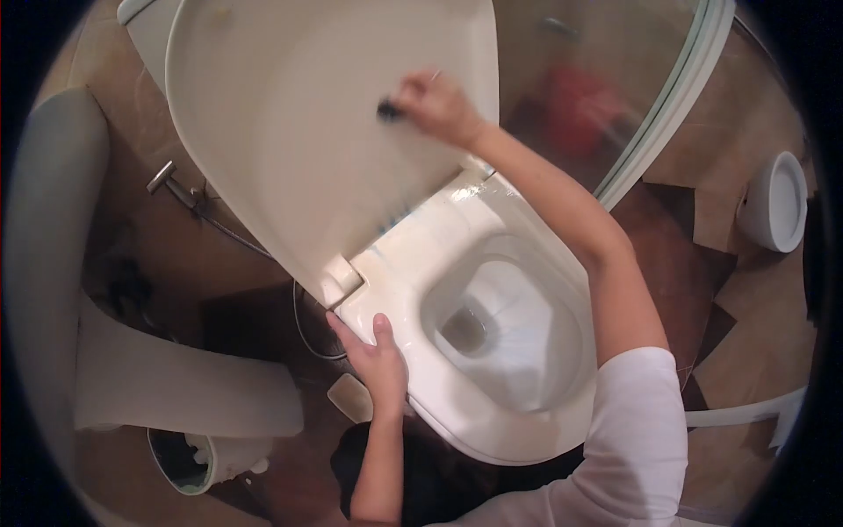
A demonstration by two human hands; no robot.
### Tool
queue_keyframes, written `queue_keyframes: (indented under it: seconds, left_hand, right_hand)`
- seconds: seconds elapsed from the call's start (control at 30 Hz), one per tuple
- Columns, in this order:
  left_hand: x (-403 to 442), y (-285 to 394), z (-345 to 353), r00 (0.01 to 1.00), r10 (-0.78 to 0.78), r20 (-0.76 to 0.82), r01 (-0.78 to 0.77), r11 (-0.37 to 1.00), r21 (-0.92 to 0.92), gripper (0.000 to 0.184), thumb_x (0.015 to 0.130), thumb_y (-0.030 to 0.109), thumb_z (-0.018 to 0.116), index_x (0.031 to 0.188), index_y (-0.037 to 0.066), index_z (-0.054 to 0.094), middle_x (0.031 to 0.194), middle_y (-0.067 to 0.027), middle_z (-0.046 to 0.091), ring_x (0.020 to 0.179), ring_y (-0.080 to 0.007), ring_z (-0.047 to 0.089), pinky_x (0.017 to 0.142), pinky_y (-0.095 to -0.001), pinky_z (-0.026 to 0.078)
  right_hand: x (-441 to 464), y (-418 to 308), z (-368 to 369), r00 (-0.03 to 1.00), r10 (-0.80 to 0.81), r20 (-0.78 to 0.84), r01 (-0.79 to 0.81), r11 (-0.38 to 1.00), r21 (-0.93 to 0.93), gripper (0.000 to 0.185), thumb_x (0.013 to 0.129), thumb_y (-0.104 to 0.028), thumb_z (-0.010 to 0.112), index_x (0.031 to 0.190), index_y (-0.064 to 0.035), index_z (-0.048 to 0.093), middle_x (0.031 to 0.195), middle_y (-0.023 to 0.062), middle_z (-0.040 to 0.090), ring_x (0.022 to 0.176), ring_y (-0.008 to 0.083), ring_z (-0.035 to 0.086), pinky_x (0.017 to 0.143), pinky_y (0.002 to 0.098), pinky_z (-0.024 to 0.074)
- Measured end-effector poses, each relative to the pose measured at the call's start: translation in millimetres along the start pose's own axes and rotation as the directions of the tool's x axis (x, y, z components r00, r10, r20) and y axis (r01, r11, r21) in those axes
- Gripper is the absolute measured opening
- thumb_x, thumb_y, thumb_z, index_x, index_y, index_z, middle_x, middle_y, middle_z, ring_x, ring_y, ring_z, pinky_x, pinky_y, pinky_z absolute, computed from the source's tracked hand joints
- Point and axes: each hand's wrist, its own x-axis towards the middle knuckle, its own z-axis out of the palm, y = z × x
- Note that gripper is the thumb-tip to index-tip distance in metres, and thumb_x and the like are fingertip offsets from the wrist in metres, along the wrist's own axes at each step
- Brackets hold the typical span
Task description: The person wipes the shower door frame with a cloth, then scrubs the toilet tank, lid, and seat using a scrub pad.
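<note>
A white toilet (413, 378) fills the middle of the view, with its lid (307, 97) raised and leaning back. My left hand (378, 364) lies against the near left edge of the toilet by the lid hinge, thumb and fingers apart, partly hidden by the rim. Across the lid's inner face reaches my right arm; my right hand (435, 105) is closed, with a small dark object (388, 110) showing at its left side. Motion blur hides that object's kind. Blue marks (392, 221) show along the hinge line. Water stands in the bowl (465, 329).
A bidet sprayer (171, 184) with a hose is at the left, above a white basin pedestal (184, 386) and an open bin (206, 461). A glass shower panel (606, 70) stands at the upper right, a round white container (777, 202) at the far right.
</note>
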Motion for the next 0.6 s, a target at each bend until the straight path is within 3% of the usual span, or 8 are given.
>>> queue_keyframes:
  seconds: [0.13,0.2,0.33,0.4,0.43,0.5,0.53,0.6]
  left_hand:
    - [-1,9,-1,1.000,-0.022,0.010,0.022,0.999,0.048,0.075,0.091,0.017,0.054,0.141,-0.012,0.006,0.149,-0.0287,0.014,0.140,-0.0317,0.015,0.113,-0.0344,0.010]
    - [-1,11,-2,0.999,-0.037,0.008,0.036,0.997,0.064,0.075,0.091,0.017,0.054,0.141,-0.012,0.007,0.149,-0.0286,0.014,0.140,-0.0317,0.015,0.113,-0.0345,0.010]
    - [0,0,-2,1.000,-0.003,-0.007,0.003,1.000,0.016,0.075,0.091,0.017,0.055,0.141,-0.012,0.007,0.148,-0.0290,0.015,0.140,-0.0320,0.015,0.113,-0.0344,0.010]
    - [1,-1,-2,1.000,0.019,0.001,-0.019,0.999,0.027,0.076,0.090,0.016,0.056,0.141,-0.012,0.007,0.148,-0.0294,0.015,0.140,-0.0323,0.016,0.113,-0.0349,0.011]
    - [1,-1,-1,1.000,0.010,-0.013,-0.009,1.000,0.025,0.076,0.090,0.016,0.056,0.141,-0.012,0.007,0.148,-0.0294,0.015,0.140,-0.0323,0.016,0.113,-0.0349,0.011]
    - [2,0,-2,1.000,0.005,-0.010,-0.005,0.998,0.056,0.076,0.089,0.015,0.057,0.141,-0.013,0.007,0.148,-0.0299,0.015,0.139,-0.0335,0.016,0.113,-0.0357,0.012]
    - [2,-2,-3,1.000,0.005,-0.020,-0.004,0.999,0.054,0.076,0.089,0.015,0.057,0.141,-0.013,0.007,0.148,-0.0299,0.015,0.139,-0.0335,0.016,0.113,-0.0357,0.012]
    - [3,-7,-2,0.999,0.043,-0.007,-0.043,0.999,-0.006,0.077,0.089,0.014,0.057,0.141,-0.013,0.007,0.148,-0.0303,0.014,0.139,-0.0350,0.015,0.113,-0.0366,0.012]
  right_hand:
    - [-9,-25,4,0.947,0.254,-0.195,-0.261,0.965,-0.012,0.025,0.069,-0.002,0.063,0.091,-0.0125,0.054,0.077,0.0064,0.050,0.073,0.0240,0.053,0.059,0.0359,0.0456]
    - [-42,-48,-3,0.973,-0.123,0.195,0.075,0.969,0.236,0.024,0.069,-0.002,0.063,0.089,-0.0104,0.054,0.079,0.0094,0.049,0.072,0.0264,0.052,0.059,0.0371,0.0448]
    - [-12,-26,-14,0.831,-0.432,0.350,0.304,0.880,0.364,0.021,0.070,-0.002,0.064,0.086,-0.0092,0.054,0.080,0.0100,0.048,0.072,0.0274,0.051,0.060,0.0361,0.0446]
    - [16,-23,-7,0.970,-0.103,0.221,0.044,0.965,0.257,0.025,0.065,-0.002,0.067,0.083,-0.0092,0.051,0.080,0.0086,0.046,0.073,0.0269,0.050,0.062,0.0356,0.0445]
    - [27,-28,-9,0.969,-0.111,0.222,0.048,0.961,0.273,0.025,0.065,-0.002,0.067,0.083,-0.0092,0.051,0.080,0.0086,0.046,0.073,0.0269,0.050,0.062,0.0356,0.0445]
    - [41,-44,-14,0.972,0.234,-0.008,-0.229,0.959,0.168,0.029,0.060,-0.001,0.070,0.080,-0.0094,0.052,0.079,0.0081,0.046,0.075,0.0271,0.052,0.062,0.0363,0.0449]
    - [29,-57,-9,0.974,0.228,-0.010,-0.223,0.959,0.177,0.029,0.060,-0.001,0.070,0.080,-0.0094,0.052,0.079,0.0081,0.046,0.075,0.0271,0.052,0.062,0.0363,0.0449]
    - [-11,-79,5,0.989,-0.015,0.145,-0.029,0.955,0.294,0.020,0.072,-0.012,0.068,0.071,-0.0092,0.048,0.080,0.0087,0.046,0.073,0.0271,0.051,0.063,0.0382,0.0435]
